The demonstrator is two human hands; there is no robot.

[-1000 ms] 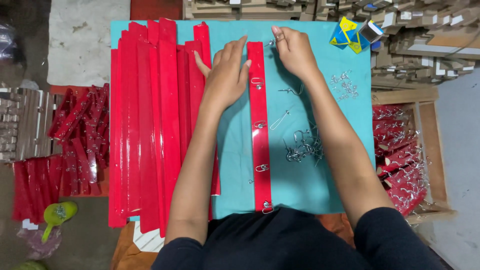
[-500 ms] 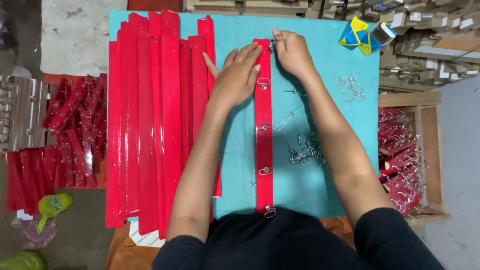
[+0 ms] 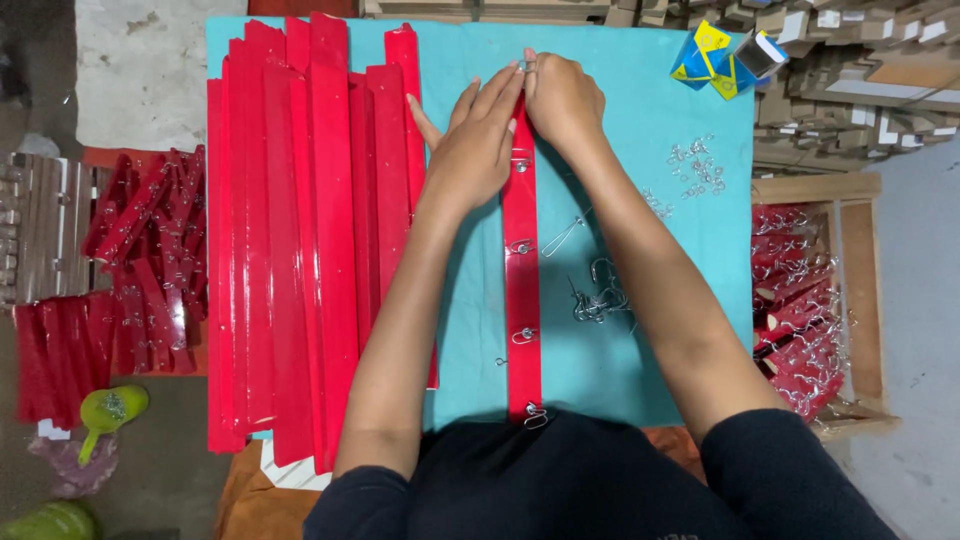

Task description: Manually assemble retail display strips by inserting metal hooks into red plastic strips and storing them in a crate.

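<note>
I'm looking down on a turquoise cloth-covered table (image 3: 690, 250), and it carries everything. Along its left side lies a broad stack of long glossy red plastic strips (image 3: 300, 250), edge to edge and overlapping. Off the table to the right stands a wooden crate (image 3: 865, 300) full of red strips already fitted with wire hooks.

In the middle, running away from me, lies one long red plastic strip (image 3: 522, 300) with small wire hooks clipped through it at intervals. I judge it light, thin and bendy along its length, with a slick face, so it wants pinning flat rather than lifting by one end.

My left hand (image 3: 480, 140) lies spread, palm down, just beside the strip's far end, fingers on or at its edge. My right hand (image 3: 563, 100) is curled at the far tip, fingertips pinched together on what looks like a small wire hook; the piece itself is too small to make out.

A loose heap of silver wire hooks (image 3: 600, 300) sits just right of the strip: springy, prone to tangle, best picked singly.
</note>
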